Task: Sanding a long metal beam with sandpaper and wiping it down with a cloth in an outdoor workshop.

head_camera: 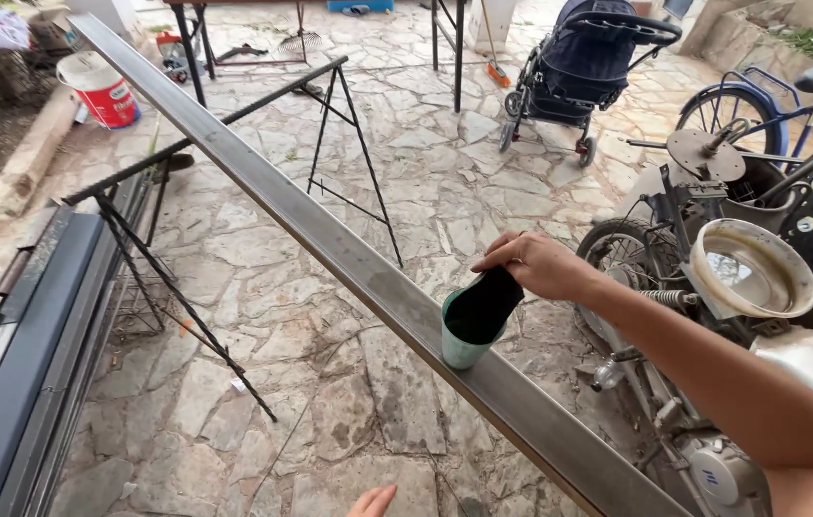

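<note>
The right hand (539, 265) is reaching over a long steel bar (330, 239) that is lying across black metal trestles (349, 124). Its fingers (497, 258) are pinching together on a dark cloth (483, 304), which is hanging into a pale green cup (464, 345) that is standing on the bar. Only the fingertips of the left hand (373, 501) are showing at the bottom edge, so I cannot tell their grip. A motorbike (703, 383) is standing just beside the bar on the stone paving (330, 402); a pram (584, 67) and a white and red bucket (100, 88) are sitting well apart.
</note>
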